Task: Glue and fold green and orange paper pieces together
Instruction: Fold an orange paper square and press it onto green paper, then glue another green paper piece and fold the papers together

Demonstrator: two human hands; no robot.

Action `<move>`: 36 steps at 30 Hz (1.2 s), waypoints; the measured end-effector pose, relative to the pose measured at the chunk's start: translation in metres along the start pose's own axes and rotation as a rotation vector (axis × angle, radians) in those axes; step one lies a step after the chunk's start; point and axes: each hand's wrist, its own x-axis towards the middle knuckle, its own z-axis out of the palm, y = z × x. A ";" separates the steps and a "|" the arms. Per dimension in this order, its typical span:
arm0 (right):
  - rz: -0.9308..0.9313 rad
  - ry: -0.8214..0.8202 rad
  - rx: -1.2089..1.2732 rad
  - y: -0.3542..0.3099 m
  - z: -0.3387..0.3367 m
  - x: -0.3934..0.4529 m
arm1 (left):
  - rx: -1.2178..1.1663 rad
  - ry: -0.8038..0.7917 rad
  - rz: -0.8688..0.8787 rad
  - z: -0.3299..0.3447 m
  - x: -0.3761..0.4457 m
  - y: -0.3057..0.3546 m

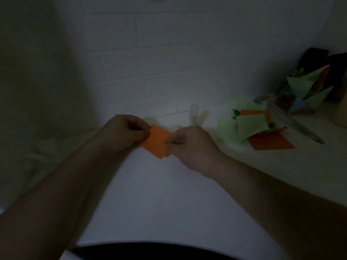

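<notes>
Fold step in hand, likely. Orange paper piece (pixel 156 143) held above middle of surface (pixel 150 194); left hand (pixel 122 134) and right hand (pixel 189 147) pinch opposite edges, fingers curled. Green and orange stack (pixel 251 126) toward right edge. Next: align edges, crease.

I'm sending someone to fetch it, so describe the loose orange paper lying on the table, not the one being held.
Look to the right side of the white table, at the pile of paper scraps near the tiled wall. The orange sheet lies flat at the pile's near edge, partly under a pale green piece. It is the largest orange piece there.
</notes>
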 end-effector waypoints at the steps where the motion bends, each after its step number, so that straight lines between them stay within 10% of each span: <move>1: -0.025 -0.022 -0.075 -0.001 0.008 0.000 | 0.069 0.016 0.002 -0.003 0.002 -0.003; 13: -0.176 -0.214 -0.429 -0.009 0.004 -0.014 | 0.484 0.123 0.253 0.015 0.011 -0.010; 20: -0.264 0.133 -0.691 0.031 -0.113 -0.019 | 0.391 0.401 0.590 0.033 -0.010 0.033; 25: -0.204 0.260 -0.925 0.084 -0.173 -0.023 | 0.419 0.020 0.973 0.097 -0.027 0.078; 36: -0.362 0.468 -0.498 0.099 -0.184 -0.029 | 0.634 -0.169 0.833 0.172 0.011 0.099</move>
